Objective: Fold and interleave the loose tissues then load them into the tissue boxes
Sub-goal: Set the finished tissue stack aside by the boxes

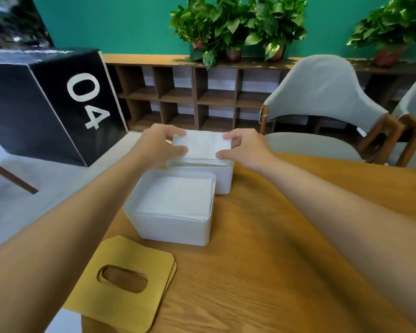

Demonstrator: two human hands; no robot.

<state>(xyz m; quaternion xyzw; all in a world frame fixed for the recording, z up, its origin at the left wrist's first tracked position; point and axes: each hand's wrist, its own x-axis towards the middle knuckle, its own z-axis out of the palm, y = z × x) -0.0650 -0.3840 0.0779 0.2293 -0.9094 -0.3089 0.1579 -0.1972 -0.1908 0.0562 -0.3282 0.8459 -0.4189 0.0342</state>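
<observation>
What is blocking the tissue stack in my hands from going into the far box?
Nothing visible. The tissue stack hangs right over the open far box; both lids lie stacked aside, nearer you.

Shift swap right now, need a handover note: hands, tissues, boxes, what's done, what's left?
Left hand and right hand: each pinches one end of the folded tissue stack, held just above the far tissue box.
Near tissue box: full of tissues, lid off.
Far tissue box: seems to hold some tissues, lid off.
Slotted lids: two, stacked on the wooden table, near left.
Left: lower the stack in, fit both lids.
</observation>
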